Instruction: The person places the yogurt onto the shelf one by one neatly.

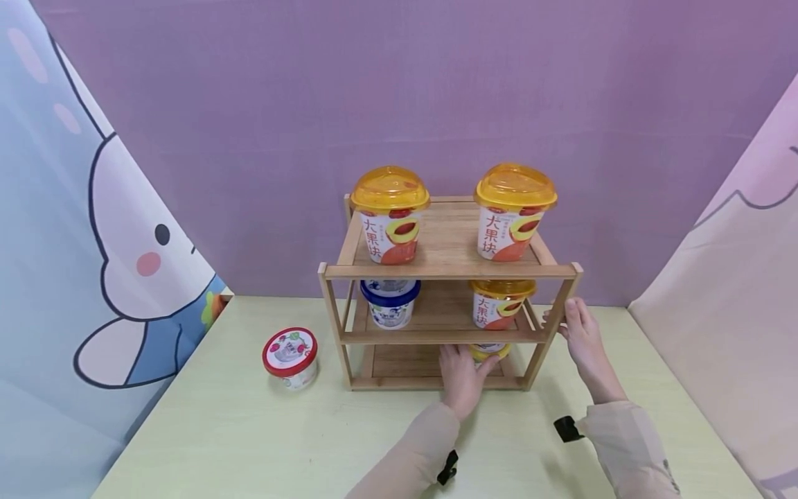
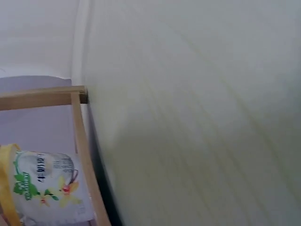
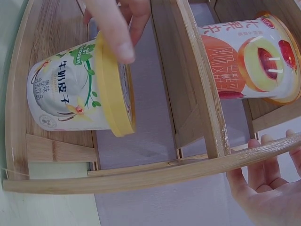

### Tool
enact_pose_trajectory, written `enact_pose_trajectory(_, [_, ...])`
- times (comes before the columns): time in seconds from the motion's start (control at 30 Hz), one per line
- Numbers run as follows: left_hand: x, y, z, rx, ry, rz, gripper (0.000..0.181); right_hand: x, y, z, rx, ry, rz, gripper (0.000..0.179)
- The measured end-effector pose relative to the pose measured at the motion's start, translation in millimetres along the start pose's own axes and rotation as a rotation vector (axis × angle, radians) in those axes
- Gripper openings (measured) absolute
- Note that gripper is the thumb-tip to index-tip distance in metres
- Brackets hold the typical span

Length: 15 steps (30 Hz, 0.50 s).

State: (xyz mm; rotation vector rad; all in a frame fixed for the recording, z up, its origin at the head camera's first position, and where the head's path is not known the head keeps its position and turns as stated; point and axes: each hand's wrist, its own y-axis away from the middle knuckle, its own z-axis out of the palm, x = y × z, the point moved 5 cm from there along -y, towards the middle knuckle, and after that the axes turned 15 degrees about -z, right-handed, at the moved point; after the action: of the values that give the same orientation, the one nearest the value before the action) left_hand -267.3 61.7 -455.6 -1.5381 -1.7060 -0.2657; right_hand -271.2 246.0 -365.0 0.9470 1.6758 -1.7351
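Note:
In the head view, a three-tier wooden rack [image 1: 436, 337] stands on the table. My left hand [image 1: 461, 381] reaches into its bottom tier and holds a yellow-lidded yogurt cup [image 3: 70, 92], thumb and fingers around the lid. The cup stands upright near that tier's right end. In the left wrist view, part of the cup [image 2: 44, 183] shows behind a wooden post. My right hand [image 1: 589, 343] grips the rack's right front post, fingers curled behind it. An orange-lidded peach yogurt cup [image 3: 249, 61] sits on the middle tier, right above the held cup.
Two orange-lidded cups stand on the top tier, one left [image 1: 391, 222] and one right [image 1: 512, 218]. On the middle tier's left are blue-lidded cups [image 1: 391, 315], seemingly stacked. A red-lidded cup [image 1: 290, 357] stands on the table [image 1: 206, 430], left of the rack. A purple cloth [image 1: 262, 138] hangs behind.

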Motion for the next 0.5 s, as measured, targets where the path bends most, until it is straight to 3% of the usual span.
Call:
enact_pose_trajectory(0.27, [-1.0, 9.6, -14.9, -0.097, -0.011, -0.031, 0.055, -1, 0.6, 0, -0.008, 0.002, -0.003, 0.019])
enact_pose_trajectory(0.5, [1.7, 19.2, -32.8, -0.185, -0.083, 0.034, 0.047, -1, -0.3, 0, 0.007, 0.006, 0.003, 0.020])
